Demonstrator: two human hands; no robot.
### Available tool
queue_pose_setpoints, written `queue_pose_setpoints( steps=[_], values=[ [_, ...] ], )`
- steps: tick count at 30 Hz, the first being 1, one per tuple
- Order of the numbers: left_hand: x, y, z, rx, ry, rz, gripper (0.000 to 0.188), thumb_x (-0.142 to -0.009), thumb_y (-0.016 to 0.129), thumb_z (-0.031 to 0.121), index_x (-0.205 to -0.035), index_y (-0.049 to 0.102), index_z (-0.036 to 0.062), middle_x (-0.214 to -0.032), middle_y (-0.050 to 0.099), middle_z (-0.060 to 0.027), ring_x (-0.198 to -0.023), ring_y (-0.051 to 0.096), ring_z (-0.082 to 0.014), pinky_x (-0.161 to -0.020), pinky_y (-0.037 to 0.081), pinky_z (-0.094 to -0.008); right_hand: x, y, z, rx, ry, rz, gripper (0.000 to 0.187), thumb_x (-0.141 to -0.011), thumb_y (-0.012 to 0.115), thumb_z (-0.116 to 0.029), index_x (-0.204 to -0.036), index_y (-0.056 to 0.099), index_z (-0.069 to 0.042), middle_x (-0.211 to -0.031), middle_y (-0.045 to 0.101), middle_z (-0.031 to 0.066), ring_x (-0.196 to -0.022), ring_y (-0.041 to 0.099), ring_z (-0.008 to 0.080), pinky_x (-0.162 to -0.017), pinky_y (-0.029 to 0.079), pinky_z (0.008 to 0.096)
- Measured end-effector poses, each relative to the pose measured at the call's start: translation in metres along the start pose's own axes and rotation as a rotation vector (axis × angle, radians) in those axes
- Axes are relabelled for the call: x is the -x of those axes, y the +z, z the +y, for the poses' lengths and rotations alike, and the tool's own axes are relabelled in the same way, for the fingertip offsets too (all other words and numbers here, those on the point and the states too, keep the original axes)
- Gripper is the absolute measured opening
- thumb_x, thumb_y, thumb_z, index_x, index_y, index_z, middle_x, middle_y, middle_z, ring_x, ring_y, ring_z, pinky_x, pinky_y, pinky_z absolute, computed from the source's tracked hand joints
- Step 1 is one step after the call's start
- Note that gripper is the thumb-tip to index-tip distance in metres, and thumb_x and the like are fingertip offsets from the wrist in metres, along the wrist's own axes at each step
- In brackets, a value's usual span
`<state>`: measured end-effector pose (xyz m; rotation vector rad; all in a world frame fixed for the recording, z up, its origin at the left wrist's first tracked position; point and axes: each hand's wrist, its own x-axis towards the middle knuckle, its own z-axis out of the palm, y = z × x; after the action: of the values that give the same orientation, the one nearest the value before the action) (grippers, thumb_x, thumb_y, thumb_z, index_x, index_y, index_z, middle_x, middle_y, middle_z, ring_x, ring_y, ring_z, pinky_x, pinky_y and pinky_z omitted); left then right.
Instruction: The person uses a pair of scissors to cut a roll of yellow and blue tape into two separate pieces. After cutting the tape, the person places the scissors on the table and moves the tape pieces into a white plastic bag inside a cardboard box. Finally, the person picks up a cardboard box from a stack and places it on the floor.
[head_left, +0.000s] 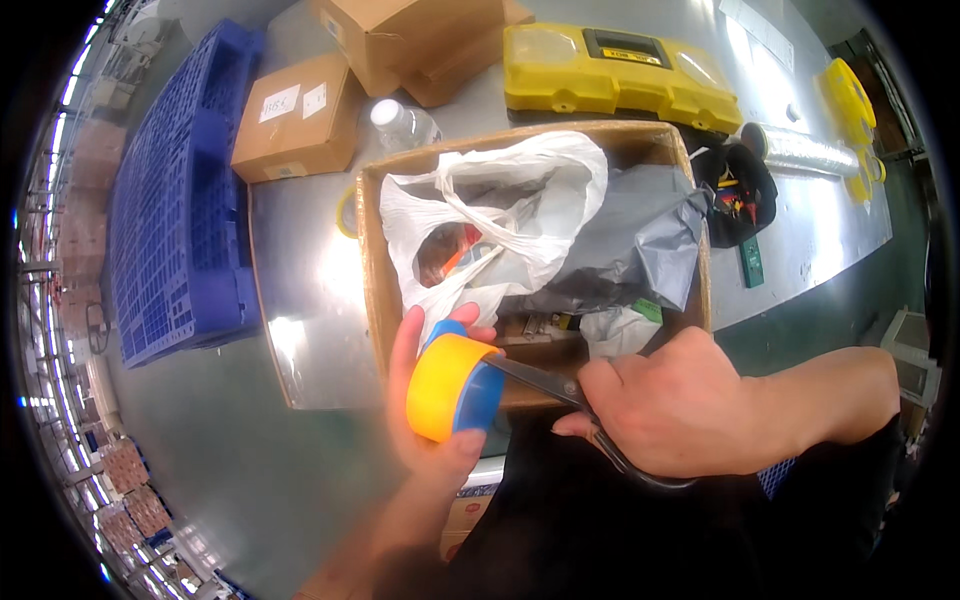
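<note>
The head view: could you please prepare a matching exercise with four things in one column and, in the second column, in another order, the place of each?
Things
1. yellow and blue roll
2. scissors
3. white-capped bottle
4. pallet

Places
A. just beyond the far left part of the open cardboard box
B. held in the right hand
C. toward the left side of the picture
D. held in the left hand

Right pairs: 1-D, 2-B, 3-A, 4-C
</note>
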<state>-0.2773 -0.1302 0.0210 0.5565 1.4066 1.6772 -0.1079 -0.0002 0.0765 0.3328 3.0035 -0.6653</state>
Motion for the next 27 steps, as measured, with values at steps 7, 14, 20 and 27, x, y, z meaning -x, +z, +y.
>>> queue_pose_setpoints(
  steps=[7,14,20,27],
  values=[
    [0.004,-0.002,-0.032,-0.028,0.118,0.024,0.105,-0.073,0.078,0.053,-0.146,0.029,-0.004,-0.137,0.048,-0.0231,-0.113,0.056,-0.0271,-0.097,0.048,-0.0401,0.007,0.04,-0.008,-0.039,0.053,0.128,0.045,-0.093,0.059,-0.039,-0.067,0.046,-0.005,-0.048,0.044,0.0013,-0.036,0.045,0.0129,-0.032,0.033,0.0287],
    [0.01,0.005,-0.045,-0.016,0.177,0.109,0.103,-0.075,0.074,0.056,-0.145,0.03,-0.0043,-0.139,0.046,-0.0216,-0.113,0.054,-0.0254,-0.096,0.047,-0.0374,0.005,0.049,-0.021,0.018,0.142,0.08,0.042,-0.089,0.063,-0.041,-0.07,0.046,-0.007,-0.05,0.044,0.0022,-0.038,0.046,0.0149,-0.032,0.031,0.0305],
    [0.006,0.008,-0.048,0.009,0.235,0.171,0.102,-0.077,0.074,0.054,-0.147,0.027,-0.0024,-0.141,0.045,-0.0216,-0.117,0.052,-0.0261,-0.098,0.046,-0.0368,-0.002,0.059,-0.028,0.058,0.181,0.171,0.042,-0.09,0.062,-0.04,-0.07,0.046,-0.007,-0.052,0.046,0.0025,-0.038,0.046,0.0153,-0.033,0.033,0.0299],
    [-0.008,0.005,-0.03,0.058,0.268,0.083,0.109,-0.072,0.08,0.052,-0.147,0.025,-0.0031,-0.144,0.041,-0.0253,-0.125,0.05,-0.0304,-0.103,0.044,-0.0408,-0.006,0.037,0.0,0.106,0.107,0.172,0.038,-0.094,0.057,-0.036,-0.072,0.048,-0.007,-0.055,0.051,0.004,-0.04,0.053,0.017,-0.034,0.04,0.0335]
  ],
)
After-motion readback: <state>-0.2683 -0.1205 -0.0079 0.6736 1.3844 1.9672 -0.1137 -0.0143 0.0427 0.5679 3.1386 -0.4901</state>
